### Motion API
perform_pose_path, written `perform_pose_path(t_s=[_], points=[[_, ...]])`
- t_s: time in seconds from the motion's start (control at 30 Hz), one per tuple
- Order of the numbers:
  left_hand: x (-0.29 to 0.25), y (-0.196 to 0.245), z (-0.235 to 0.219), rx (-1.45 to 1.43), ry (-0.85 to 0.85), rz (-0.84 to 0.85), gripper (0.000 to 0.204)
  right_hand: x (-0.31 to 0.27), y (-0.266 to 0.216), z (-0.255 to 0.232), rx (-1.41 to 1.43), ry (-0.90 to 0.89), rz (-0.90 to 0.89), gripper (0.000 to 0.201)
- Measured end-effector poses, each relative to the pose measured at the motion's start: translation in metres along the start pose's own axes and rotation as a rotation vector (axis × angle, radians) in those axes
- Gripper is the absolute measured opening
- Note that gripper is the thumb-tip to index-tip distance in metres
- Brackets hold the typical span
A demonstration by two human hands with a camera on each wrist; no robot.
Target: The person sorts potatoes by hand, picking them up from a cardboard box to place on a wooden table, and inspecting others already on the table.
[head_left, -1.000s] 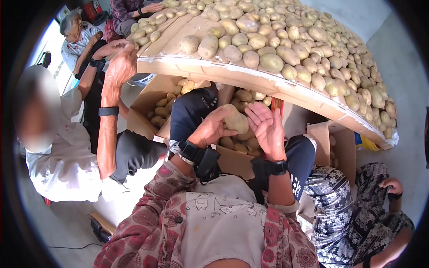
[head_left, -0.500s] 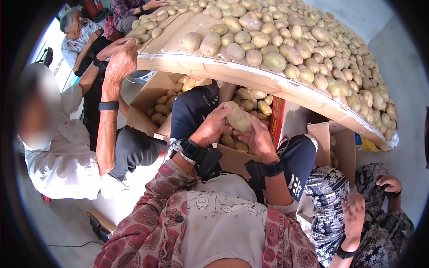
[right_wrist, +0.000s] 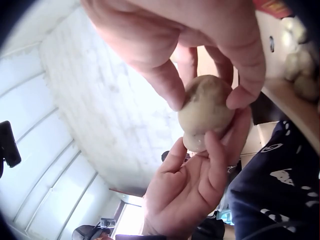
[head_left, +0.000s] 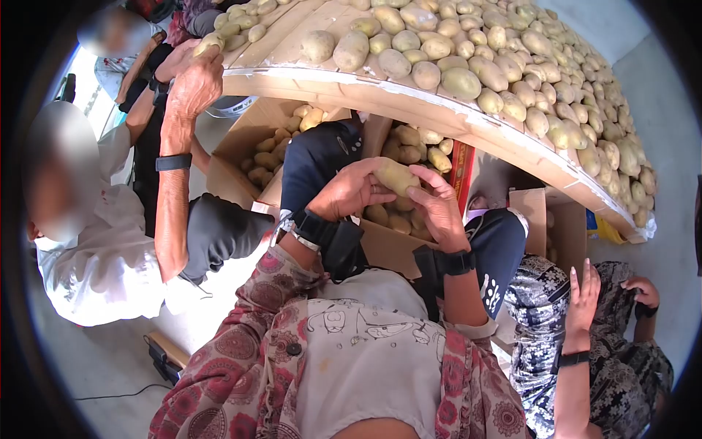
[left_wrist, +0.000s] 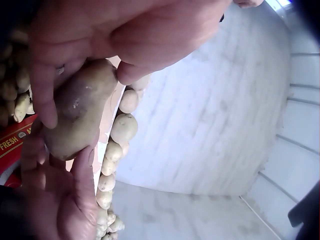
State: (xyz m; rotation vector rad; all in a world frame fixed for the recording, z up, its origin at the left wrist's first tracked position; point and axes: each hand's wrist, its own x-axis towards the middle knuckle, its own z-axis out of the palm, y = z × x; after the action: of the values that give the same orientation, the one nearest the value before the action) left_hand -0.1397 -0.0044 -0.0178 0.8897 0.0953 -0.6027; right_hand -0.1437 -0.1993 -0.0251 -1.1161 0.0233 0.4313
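Both my hands hold one knobbly, pale brown potato point(head_left: 397, 177) above an open carton in front of my lap. My left hand point(head_left: 347, 192) grips its left end, thumb and fingers on opposite sides in the left wrist view. At the other end, my right hand point(head_left: 440, 208) has its thumb and fingertips round the potato. Seen from the right wrist, the potato point(right_wrist: 206, 107) shows a narrower knob towards the left hand point(right_wrist: 182, 192). Below the hands, the carton point(head_left: 384, 250) contains more potatoes point(head_left: 398, 218).
A wide cardboard-covered table point(head_left: 322, 89) heaped with loose potatoes point(head_left: 482, 66) curves across the front. Another carton point(head_left: 241, 150) of potatoes stands to the left, and one more carton point(head_left: 569, 223) to the right. People sit close on both sides; a neighbour's hand point(head_left: 583, 296) is raised at right.
My right hand, first held open with palm up beside the potato, has come in and taken hold of it. The potato has been turned between both hands. The right-hand neighbour's hand has risen into view.
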Motion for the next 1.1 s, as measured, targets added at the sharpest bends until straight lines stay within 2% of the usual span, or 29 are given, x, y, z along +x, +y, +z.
perform_pose_path(t_s=[0.13,0.23,0.3,0.4,0.5,0.53,0.67,0.73,0.83,0.87,0.93,0.97,1.03,1.07,1.1], points=[[0.0,0.004,0.001,0.03,-0.04,-0.042,0.04,0.003,0.004,-0.006,-0.025,-0.029,-0.116,0.04],[0.0,0.003,0.003,0.068,-0.042,0.003,0.04,0.004,0.0,-0.008,0.138,-0.07,-0.12,0.038],[0.0,0.004,0.004,0.052,-0.039,0.01,0.039,0.002,-0.004,-0.005,0.238,-0.016,-0.131,0.031],[0.001,0.003,0.004,0.012,-0.048,0.025,0.038,0.006,-0.005,-0.008,0.239,0.064,-0.064,0.027],[0.004,0.007,0.004,-0.005,-0.057,0.043,0.037,0.01,0.004,-0.017,0.236,0.009,-0.026,0.028],[0.004,0.007,0.004,-0.012,-0.042,0.05,0.036,0.012,0.005,-0.019,0.194,-0.032,0.016,0.03],[0.0,0.011,0.008,-0.019,-0.064,0.08,0.037,0.007,-0.002,-0.007,0.058,0.004,-0.013,0.031],[-0.001,0.013,0.01,0.018,-0.021,0.083,0.039,0.005,-0.009,-0.003,0.051,0.036,-0.012,0.032],[0.0,0.015,0.005,0.054,0.137,0.094,0.037,0.005,-0.01,-0.004,0.029,0.045,0.023,0.033],[0.002,0.014,-0.001,0.018,0.154,0.095,0.035,0.006,-0.011,-0.001,-0.044,0.032,-0.028,0.035],[0.001,0.015,-0.007,-0.006,0.093,0.156,0.032,0.007,-0.007,0.0,-0.196,-0.01,-0.132,0.043],[0.002,0.015,-0.009,-0.028,0.03,0.208,0.029,0.008,-0.006,-0.001,-0.196,-0.011,-0.135,0.043],[0.0,0.021,-0.007,-0.081,0.025,0.191,0.027,0.011,-0.009,-0.002,-0.173,-0.101,-0.162,0.049],[0.0,0.022,-0.008,-0.108,0.007,0.195,0.026,0.011,-0.01,-0.001,-0.152,-0.082,-0.074,0.051],[0.0,0.023,-0.009,-0.136,-0.01,0.199,0.026,0.01,-0.014,0.004,-0.157,-0.083,-0.076,0.051]])
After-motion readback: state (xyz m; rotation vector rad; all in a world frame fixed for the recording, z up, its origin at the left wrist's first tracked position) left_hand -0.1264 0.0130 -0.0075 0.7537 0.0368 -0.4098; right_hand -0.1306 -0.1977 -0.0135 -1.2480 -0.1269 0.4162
